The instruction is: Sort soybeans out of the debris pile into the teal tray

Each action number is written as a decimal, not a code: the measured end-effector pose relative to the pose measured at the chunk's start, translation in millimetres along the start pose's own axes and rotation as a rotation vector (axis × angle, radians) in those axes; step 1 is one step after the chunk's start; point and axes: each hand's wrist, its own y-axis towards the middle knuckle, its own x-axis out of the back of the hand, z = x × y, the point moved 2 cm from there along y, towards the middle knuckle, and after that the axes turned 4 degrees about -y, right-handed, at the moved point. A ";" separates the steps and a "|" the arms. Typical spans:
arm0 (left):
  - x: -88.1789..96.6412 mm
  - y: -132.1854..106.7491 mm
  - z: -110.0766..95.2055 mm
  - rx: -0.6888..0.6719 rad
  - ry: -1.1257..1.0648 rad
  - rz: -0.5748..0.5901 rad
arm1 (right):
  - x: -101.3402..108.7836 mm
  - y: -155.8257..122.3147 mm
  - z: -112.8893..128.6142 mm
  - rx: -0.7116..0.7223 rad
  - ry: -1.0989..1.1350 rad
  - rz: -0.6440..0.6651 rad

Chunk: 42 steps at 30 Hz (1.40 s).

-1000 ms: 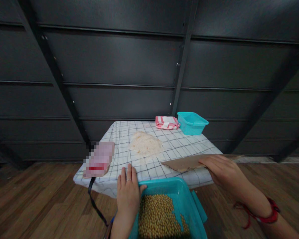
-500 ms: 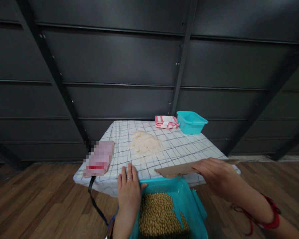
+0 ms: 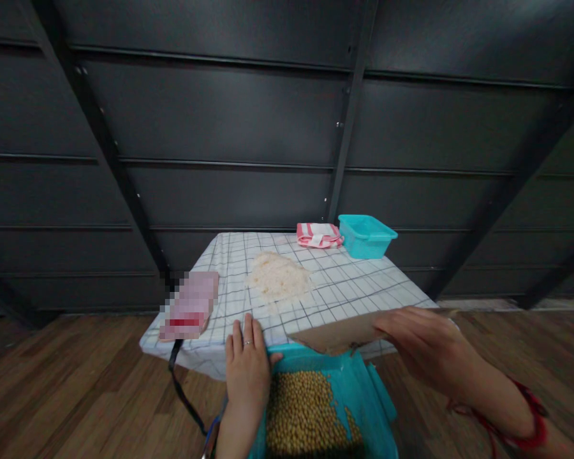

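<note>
My left hand lies with its fingers stretched flat over the table's front edge, and its thumb reaches to the rim of a teal bin. Small round yellow-brown beans fill much of the bin; its lower part runs out of view. My right hand is closed on a piece of brown cardboard, holding it over the bin's far rim. A pile of pale, flour-like powder is spread on the checked tablecloth beyond both hands.
A second teal bin stands at the table's back right, beside a folded red-and-white striped cloth. A blurred pink flat item lies at the left edge, with a black strap hanging down. Dark metal panels rise behind.
The cardboard in my right hand has shifted slightly left and tilted, so more of its face shows. My left hand and the bin keep their places.
</note>
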 end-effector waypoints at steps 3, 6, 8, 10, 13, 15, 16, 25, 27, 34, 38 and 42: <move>-1.1 -0.3 0.3 0.005 -0.014 -0.001 | -19.2 3.0 -17.9 -0.004 -0.101 -0.006; -1.5 -0.2 0.4 0.011 -0.023 0.002 | -41.7 11.0 -36.4 0.010 -0.181 -0.041; -1.4 0.0 0.4 0.014 -0.028 0.005 | -57.3 19.3 -48.0 -0.022 -0.193 -0.069; -1.3 0.3 0.4 0.016 -0.026 0.003 | -72.2 29.4 -56.4 -0.042 -0.183 -0.099; -1.3 0.7 0.4 0.017 -0.013 -0.004 | -90.4 45.6 -61.1 -0.043 -0.175 -0.113; -1.0 1.0 0.4 0.018 -0.014 0.000 | -97.4 55.1 -59.1 -0.040 -0.174 -0.112; -0.6 1.2 0.4 0.018 -0.018 0.005 | -99.1 59.1 -56.8 -0.035 -0.173 -0.108; 0.8 0.3 1.0 0.019 -0.011 -0.018 | -94.0 77.9 -25.7 0.081 -0.168 -0.063; -1.0 -0.6 1.7 0.011 -0.003 -0.033 | -95.7 82.1 -19.4 0.109 -0.164 -0.057; -8.0 -2.2 5.8 0.003 -0.016 -0.048 | -97.8 87.5 -9.9 0.165 -0.143 -0.049; -11.4 -3.4 7.2 0.000 -0.020 -0.059 | -89.2 81.0 -12.7 0.176 -0.131 -0.036; -15.1 -3.9 7.9 -0.007 -0.037 -0.068 | -82.5 79.4 -14.1 0.180 -0.122 -0.037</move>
